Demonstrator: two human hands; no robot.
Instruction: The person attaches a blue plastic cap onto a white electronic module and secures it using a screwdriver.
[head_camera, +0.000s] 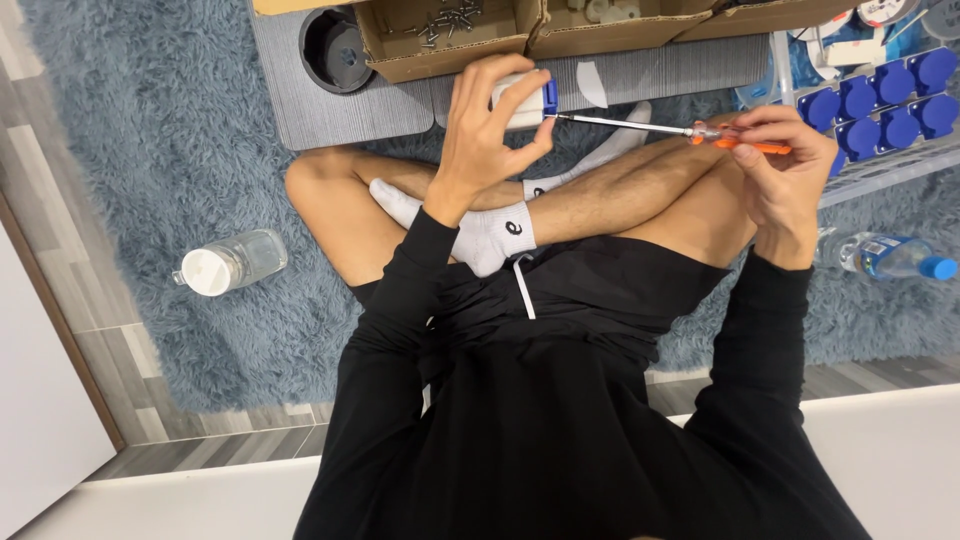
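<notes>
Seated person, legs crossed on a blue rug (150, 150). Near left, a capped bottle (232, 263) lies on the rug; near right, a second bottle (890, 257). Above the knees, the left hand (485, 130) grips a small white-and-blue part (528, 100). The right hand (785, 165) is closed round the orange handle of a screwdriver (680, 130), its tip touching the part's blue end. Far, on a grey mat (330, 115): a box (440, 45) holding screws (445, 22). Far right, a tray (890, 165) of blue caps (885, 105).
</notes>
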